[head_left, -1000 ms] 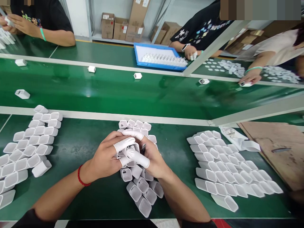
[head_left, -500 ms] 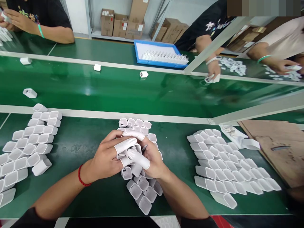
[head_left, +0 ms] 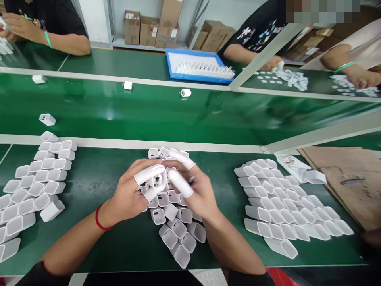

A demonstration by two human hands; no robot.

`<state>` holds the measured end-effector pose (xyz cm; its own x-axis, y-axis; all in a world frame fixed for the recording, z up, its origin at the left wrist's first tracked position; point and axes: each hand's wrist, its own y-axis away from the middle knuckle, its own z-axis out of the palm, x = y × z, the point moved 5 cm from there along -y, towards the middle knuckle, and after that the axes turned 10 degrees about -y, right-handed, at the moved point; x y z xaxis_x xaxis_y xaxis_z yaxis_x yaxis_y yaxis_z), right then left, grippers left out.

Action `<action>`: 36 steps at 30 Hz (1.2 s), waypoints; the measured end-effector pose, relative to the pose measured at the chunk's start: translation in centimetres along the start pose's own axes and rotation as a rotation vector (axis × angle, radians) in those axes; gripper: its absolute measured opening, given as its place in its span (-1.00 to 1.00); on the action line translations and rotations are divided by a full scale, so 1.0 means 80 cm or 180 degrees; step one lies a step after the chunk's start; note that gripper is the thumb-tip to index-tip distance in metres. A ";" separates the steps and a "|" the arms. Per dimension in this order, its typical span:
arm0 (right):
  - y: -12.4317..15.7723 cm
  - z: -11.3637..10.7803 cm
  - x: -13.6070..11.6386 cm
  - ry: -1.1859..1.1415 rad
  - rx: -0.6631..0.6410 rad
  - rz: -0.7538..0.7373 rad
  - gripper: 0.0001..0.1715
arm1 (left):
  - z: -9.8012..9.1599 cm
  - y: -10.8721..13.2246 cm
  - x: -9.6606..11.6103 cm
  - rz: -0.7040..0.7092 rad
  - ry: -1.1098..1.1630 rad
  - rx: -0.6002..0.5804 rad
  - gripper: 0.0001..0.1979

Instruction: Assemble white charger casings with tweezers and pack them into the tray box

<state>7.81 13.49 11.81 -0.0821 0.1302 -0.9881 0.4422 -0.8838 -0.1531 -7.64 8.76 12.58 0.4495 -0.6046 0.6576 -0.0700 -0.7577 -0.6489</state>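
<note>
White finger covers are on several fingers of both hands. My left hand (head_left: 131, 190), with a red band at its wrist, grips a white plastic housing (head_left: 158, 180) whose open end faces up and shows a part inside. My right hand (head_left: 198, 188) is beside it, thumb and fingers apart around the housing's right side; a small dark object (head_left: 191, 180) shows at its palm, too blurred to name. Below the hands lies a middle group of open white housings (head_left: 177, 228), partly hidden by them.
More white housings stand in rows at the left (head_left: 41, 174) and right (head_left: 276, 202). Beyond runs a green belt (head_left: 133, 115) carrying white pieces. Cardboard (head_left: 342, 178) lies at the right. Across the belt are a blue tray (head_left: 171, 65) and other people's hands.
My right hand has moved a little right, its fingers spreading away from the housing. The held housing now shows its open end. Pieces on the belt have shifted right, and a person's hand across has drawn back.
</note>
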 end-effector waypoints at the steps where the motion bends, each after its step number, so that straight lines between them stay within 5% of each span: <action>1: 0.002 -0.007 -0.003 -0.0114 0.0184 -0.0067 -0.70 | 0.001 0.001 -0.002 -0.0091 0.0087 -0.0011 -0.62; 7: 0.004 -0.038 -0.036 -0.0602 0.0806 -0.0814 -0.59 | 0.005 0.009 -0.014 -0.0483 0.0329 0.0024 -0.47; 11: 0.006 -0.053 -0.041 -0.0386 0.0939 -0.0826 -0.43 | 0.003 0.010 -0.016 -0.0391 0.0180 -0.0005 -0.52; 15: 0.018 -0.056 -0.040 -0.0688 0.0689 -0.0884 -0.33 | -0.002 0.007 -0.014 -0.0255 -0.0147 -0.0035 -0.53; 19: 0.026 -0.040 -0.053 -0.0146 0.0123 -0.1261 -0.75 | -0.005 0.002 -0.010 -0.0149 -0.0415 -0.0074 -0.53; 23: 0.026 -0.025 -0.064 0.0510 -0.0103 -0.1529 -0.65 | -0.006 0.000 -0.006 -0.0125 -0.0578 -0.0098 -0.54; 36: 0.020 -0.014 -0.058 0.0457 -0.0306 -0.1488 -0.65 | -0.003 0.003 -0.003 -0.0025 -0.0488 -0.0194 -0.50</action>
<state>9.92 11.96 16.10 -0.1702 0.5692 -0.8044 0.4682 -0.6716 -0.5742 -8.02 8.69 12.35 0.5804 -0.5576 0.5935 -0.1177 -0.7786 -0.6164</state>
